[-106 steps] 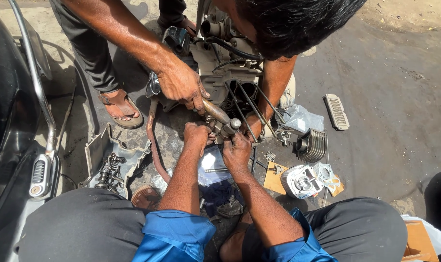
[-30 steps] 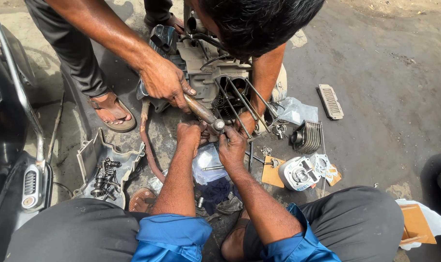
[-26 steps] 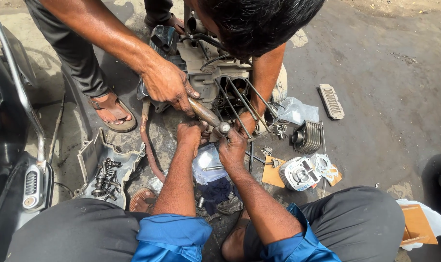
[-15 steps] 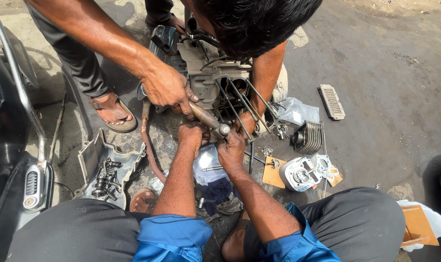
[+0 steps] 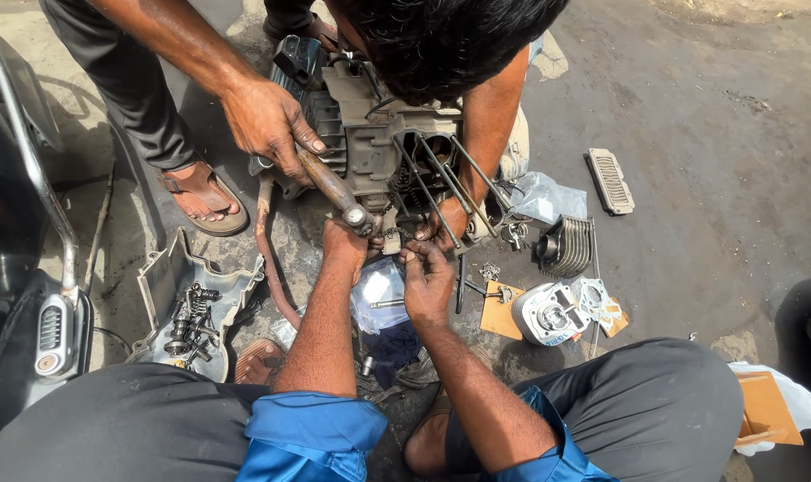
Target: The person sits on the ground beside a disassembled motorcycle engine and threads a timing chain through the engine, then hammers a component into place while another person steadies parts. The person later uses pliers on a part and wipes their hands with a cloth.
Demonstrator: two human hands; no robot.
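Left hand [image 5: 345,243] raised to the lower edge of the engine block [image 5: 379,143], fingers curled, pressed against the head of the rusty hammer [image 5: 334,189]; whether gripping anything cannot be told. Right hand [image 5: 428,284] just beside it, fingertips pinched on a small pale part [image 5: 393,241] right under the block's open side. Both forearms reaching forward from blue sleeves, knees spread either side.

Hammer held by a co-worker's hand [image 5: 267,120], handle slanting down to the right, head touching the left hand's knuckles. Co-worker's other hand [image 5: 446,223] under the long studs [image 5: 441,183] sticking out of the block toward the camera. Co-worker's head bent over the block, hiding its top.

Block resting on grimy ground, between the two people. Finned cylinder [image 5: 568,245] and cylinder head [image 5: 548,312] to the right, near a cardboard scrap [image 5: 499,311]. Grey footrest pad [image 5: 608,181] farther right. Metal cover tray [image 5: 169,303] with bolts and small parts on the left, beside a sandalled foot [image 5: 200,192]. Clear plastic bag [image 5: 379,290] below the hands.
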